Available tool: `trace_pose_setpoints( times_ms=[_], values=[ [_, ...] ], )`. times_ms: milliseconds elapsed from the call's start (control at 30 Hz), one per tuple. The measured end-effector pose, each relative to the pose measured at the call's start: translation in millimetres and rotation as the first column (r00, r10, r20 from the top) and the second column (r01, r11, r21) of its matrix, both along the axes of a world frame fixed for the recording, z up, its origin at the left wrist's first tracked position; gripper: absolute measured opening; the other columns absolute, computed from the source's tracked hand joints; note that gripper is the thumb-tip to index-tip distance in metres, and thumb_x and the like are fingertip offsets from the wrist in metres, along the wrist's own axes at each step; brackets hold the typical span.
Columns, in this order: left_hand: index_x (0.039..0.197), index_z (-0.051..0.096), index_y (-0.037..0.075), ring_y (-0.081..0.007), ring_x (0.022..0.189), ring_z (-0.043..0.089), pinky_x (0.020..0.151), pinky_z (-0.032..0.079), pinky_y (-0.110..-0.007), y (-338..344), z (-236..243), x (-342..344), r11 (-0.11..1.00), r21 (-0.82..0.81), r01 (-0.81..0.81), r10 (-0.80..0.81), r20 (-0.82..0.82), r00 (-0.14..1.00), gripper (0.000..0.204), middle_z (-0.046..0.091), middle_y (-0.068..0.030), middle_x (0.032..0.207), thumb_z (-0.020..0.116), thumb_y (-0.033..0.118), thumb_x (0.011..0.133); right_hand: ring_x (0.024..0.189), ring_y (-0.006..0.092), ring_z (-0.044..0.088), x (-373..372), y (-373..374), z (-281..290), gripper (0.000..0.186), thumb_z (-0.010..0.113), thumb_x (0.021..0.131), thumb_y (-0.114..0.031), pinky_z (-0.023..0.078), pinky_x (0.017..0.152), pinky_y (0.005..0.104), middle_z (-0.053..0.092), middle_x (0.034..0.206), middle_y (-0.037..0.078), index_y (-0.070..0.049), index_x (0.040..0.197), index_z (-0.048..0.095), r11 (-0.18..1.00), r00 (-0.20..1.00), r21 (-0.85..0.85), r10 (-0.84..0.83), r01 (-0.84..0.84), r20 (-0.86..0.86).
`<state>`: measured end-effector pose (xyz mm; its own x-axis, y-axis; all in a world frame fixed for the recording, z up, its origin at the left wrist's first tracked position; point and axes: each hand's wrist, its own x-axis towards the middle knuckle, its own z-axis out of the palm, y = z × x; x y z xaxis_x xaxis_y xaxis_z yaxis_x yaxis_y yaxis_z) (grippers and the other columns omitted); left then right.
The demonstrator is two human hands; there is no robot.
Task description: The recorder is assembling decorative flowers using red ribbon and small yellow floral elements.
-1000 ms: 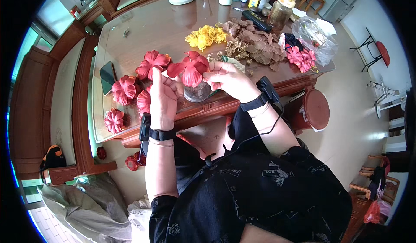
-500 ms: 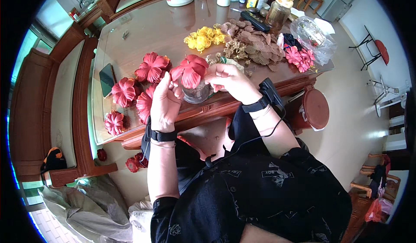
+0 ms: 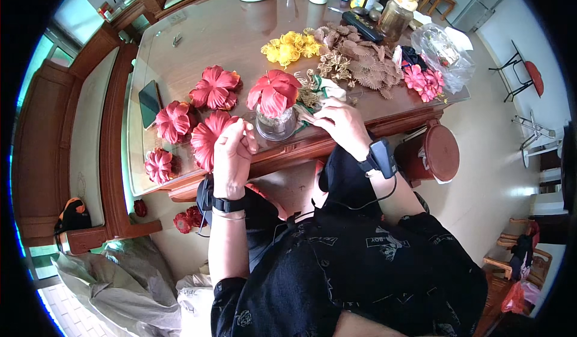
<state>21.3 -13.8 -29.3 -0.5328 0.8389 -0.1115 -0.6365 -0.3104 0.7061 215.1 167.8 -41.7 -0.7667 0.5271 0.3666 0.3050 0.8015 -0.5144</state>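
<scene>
A red artificial flower [image 3: 273,91] rests on top of a clear glass jar [image 3: 277,126] at the table's near edge. My left hand [image 3: 233,153] is left of the jar, fingers curled in and thumb close to them, with nothing visible in its grip. Beside it lies another red flower [image 3: 210,137], partly behind the hand. My right hand [image 3: 345,128] is right of the jar, fingers bent together at a white-and-green cloth [image 3: 329,89]; the hand covers part of it. Small beige-green sprigs [image 3: 308,90] lie against the cloth.
More red flowers [image 3: 215,87] and a phone [image 3: 149,104] lie on the left. Yellow flower pieces [image 3: 290,48], brown serrated leaves [image 3: 372,66] and pink flowers [image 3: 424,81] spread across the back and right. A brown lidded bin [image 3: 437,150] stands by the table.
Both hands have drawn away from the red flower, which now rests on the jar. The right hand has moved right and down to the cloth; the left has lowered slightly.
</scene>
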Motion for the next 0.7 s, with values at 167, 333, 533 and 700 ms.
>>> trace_pose_setpoints(
  times_ms=[167, 333, 533, 700],
  values=[
    [0.09, 0.066, 0.002, -0.0062, 0.06, 0.052, 0.056, 0.041, -0.02, -4.7, 4.5, 0.5, 0.991, -0.075, -0.107, 0.087, -0.224, 0.971, 0.016, 0.062, -0.0016, 0.074, 0.058, 0.015, 0.094, 0.06, 0.0115, 0.057, -22.7, 17.3, 33.8, 0.017, 0.073, 0.08, -0.02, 0.045, 0.056, 0.0276, 0.065, 0.074, 0.007, -0.006, 0.091, 0.073, 0.935, 0.979, -0.338, 0.042, -0.108, -0.198],
    [0.09, 0.066, 0.002, -0.0048, 0.059, 0.051, 0.055, 0.039, -0.019, -9.2, 7.7, 0.7, 0.982, -0.12, -0.146, 0.104, -0.304, 0.947, 0.017, 0.061, 0.0002, 0.071, 0.059, 0.017, 0.094, 0.059, 0.007, 0.052, -72.9, 43.1, 47.2, 0.023, 0.069, 0.084, -0.019, 0.042, 0.055, 0.0241, 0.063, 0.07, -0.002, 0.001, 0.093, 0.07, 0.756, 0.937, -0.589, 0.087, -0.284, -0.339],
    [0.09, 0.066, 0.002, -0.0057, 0.059, 0.052, 0.058, 0.041, -0.019, -19.4, 2.1, 3.4, 0.977, -0.156, -0.146, 0.089, -0.324, 0.942, 0.018, 0.061, -0.0002, 0.071, 0.058, 0.018, 0.095, 0.069, 0.005, 0.054, -143.3, 60.4, 33.9, 0.021, 0.069, 0.084, -0.017, 0.043, 0.063, 0.021, 0.065, 0.076, 0.001, 0.001, 0.094, 0.07, 0.649, 0.891, -0.616, 0.262, -0.447, -0.371],
    [0.093, 0.066, 0.0, -0.0059, 0.062, 0.053, 0.061, 0.042, -0.019, -28.9, -1.3, 1.9, 0.973, -0.164, -0.163, 0.092, -0.374, 0.923, 0.016, 0.062, -0.0007, 0.074, 0.059, 0.014, 0.094, 0.072, 0.0073, 0.058, -187.6, 57.4, 26.8, 0.023, 0.071, 0.085, -0.02, 0.047, 0.067, 0.0228, 0.069, 0.084, 0.003, -0.002, 0.099, 0.07, 0.615, 0.872, -0.628, 0.421, -0.476, -0.249]
  ],
)
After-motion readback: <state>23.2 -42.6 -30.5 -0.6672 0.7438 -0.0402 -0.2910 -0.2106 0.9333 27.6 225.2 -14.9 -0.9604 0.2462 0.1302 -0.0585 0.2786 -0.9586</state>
